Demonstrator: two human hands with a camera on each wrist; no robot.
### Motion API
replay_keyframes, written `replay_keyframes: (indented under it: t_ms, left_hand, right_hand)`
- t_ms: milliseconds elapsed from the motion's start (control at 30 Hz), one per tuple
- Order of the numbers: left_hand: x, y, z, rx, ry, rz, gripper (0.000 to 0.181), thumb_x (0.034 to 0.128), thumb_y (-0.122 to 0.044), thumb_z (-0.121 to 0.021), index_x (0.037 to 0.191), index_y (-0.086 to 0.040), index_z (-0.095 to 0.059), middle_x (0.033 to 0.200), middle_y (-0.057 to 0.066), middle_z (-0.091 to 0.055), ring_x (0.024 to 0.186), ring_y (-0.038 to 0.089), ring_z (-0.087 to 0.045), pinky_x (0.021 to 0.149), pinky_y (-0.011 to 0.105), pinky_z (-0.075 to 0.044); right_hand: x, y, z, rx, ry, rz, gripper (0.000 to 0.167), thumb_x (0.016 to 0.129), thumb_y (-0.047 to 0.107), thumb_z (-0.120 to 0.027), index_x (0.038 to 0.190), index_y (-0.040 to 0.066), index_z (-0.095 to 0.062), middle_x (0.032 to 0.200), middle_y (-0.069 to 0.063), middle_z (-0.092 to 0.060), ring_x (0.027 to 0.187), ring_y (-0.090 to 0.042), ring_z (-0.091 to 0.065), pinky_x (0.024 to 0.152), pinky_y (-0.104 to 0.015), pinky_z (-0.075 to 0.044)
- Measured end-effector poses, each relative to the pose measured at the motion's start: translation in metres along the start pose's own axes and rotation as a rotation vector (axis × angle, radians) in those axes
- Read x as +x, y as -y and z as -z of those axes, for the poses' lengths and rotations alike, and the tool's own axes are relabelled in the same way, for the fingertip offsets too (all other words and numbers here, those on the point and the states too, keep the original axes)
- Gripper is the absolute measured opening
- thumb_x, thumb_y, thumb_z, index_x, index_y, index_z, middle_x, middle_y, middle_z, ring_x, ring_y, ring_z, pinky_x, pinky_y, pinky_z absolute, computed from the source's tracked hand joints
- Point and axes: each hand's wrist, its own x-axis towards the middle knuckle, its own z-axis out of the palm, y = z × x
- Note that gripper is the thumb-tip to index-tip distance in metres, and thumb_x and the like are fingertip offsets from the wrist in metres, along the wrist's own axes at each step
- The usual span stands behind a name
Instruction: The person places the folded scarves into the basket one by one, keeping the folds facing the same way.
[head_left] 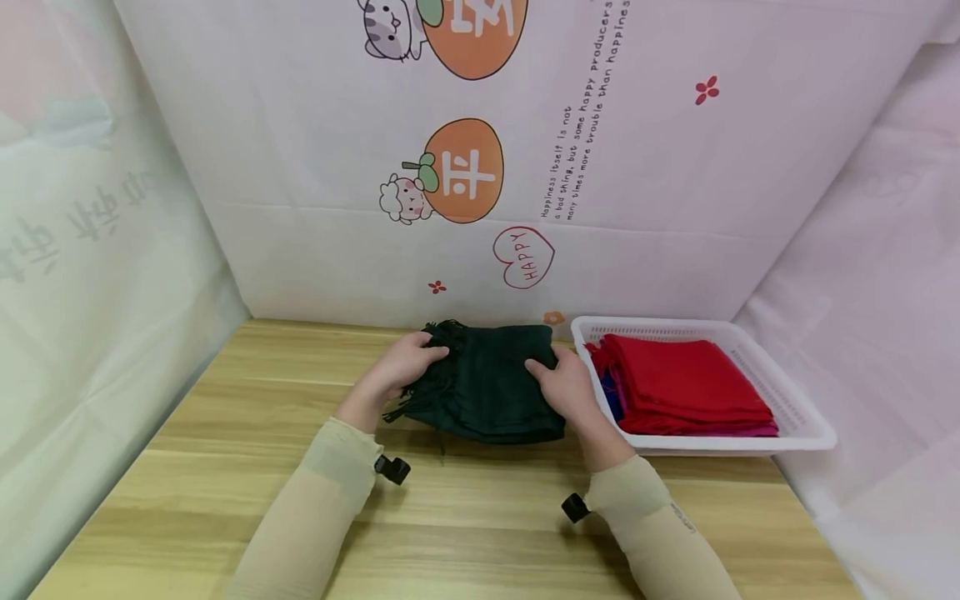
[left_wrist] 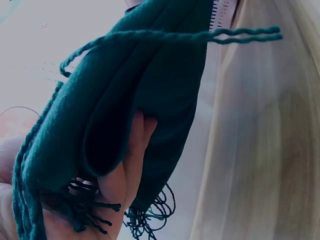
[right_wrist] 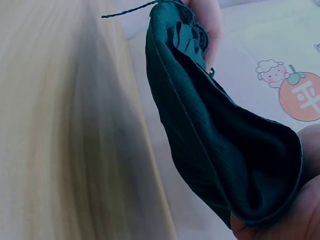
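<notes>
A folded dark green scarf (head_left: pixel 498 383) with twisted fringe hangs between both hands, held above the wooden table. My left hand (head_left: pixel 401 362) grips its fringed end, thumb on top and fingers underneath. In the left wrist view, fingers reach between the layers of the scarf (left_wrist: pixel 170 95), and a loose strand of fringe sticks out to the right. My right hand (head_left: pixel 566 383) pinches the opposite, folded edge, thumb on the upper face. The right wrist view shows the scarf's layers (right_wrist: pixel 190 130) gaping in a loop near that hand.
To the right, a white plastic basket (head_left: pixel 806 437) holds folded red scarves (head_left: pixel 686 383), with blue and magenta cloth beneath. The wooden table (head_left: pixel 480 533) reaches back to a printed white cloth wall (head_left: pixel 337 250). More white cloth hangs at both sides.
</notes>
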Motion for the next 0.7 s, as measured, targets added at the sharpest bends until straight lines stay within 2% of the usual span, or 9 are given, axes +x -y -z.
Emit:
replay_keyframes:
  t_ms: [167,400,700]
  left_hand:
    - [-0.003,-0.006,0.0,-0.008,-0.013,-0.003,0.074,0.1172,-0.034,-0.058,0.173,0.003,-0.027,0.181,0.023,-0.025,0.167,0.044,-0.023,0.133,0.06,-0.025]
    - [-0.004,-0.012,-0.002,-0.015,-0.025,-0.028,0.075,0.1174,-0.037,-0.057,0.174,0.003,-0.027,0.181,0.022,-0.024,0.167,0.042,-0.022,0.133,0.058,-0.025]
    - [-0.005,-0.024,-0.006,-0.074,-0.02,-0.038,0.077,0.117,-0.038,-0.058,0.175,0.0,-0.025,0.183,0.019,-0.022,0.169,0.039,-0.019,0.134,0.057,-0.023]
  right_hand:
    - [0.001,0.006,0.011,-0.029,-0.004,0.017,0.049,0.11,0.03,-0.069,0.141,-0.007,-0.065,0.139,-0.03,-0.068,0.123,-0.047,-0.064,0.112,-0.063,-0.049]
    - [0.001,0.014,0.024,-0.016,0.039,-0.01,0.052,0.112,0.031,-0.067,0.148,-0.006,-0.061,0.147,-0.03,-0.065,0.129,-0.046,-0.061,0.116,-0.065,-0.047]
    - [0.003,0.017,0.04,-0.031,0.054,0.005,0.05,0.113,0.029,-0.066,0.148,-0.006,-0.061,0.145,-0.03,-0.065,0.127,-0.045,-0.06,0.113,-0.063,-0.049]
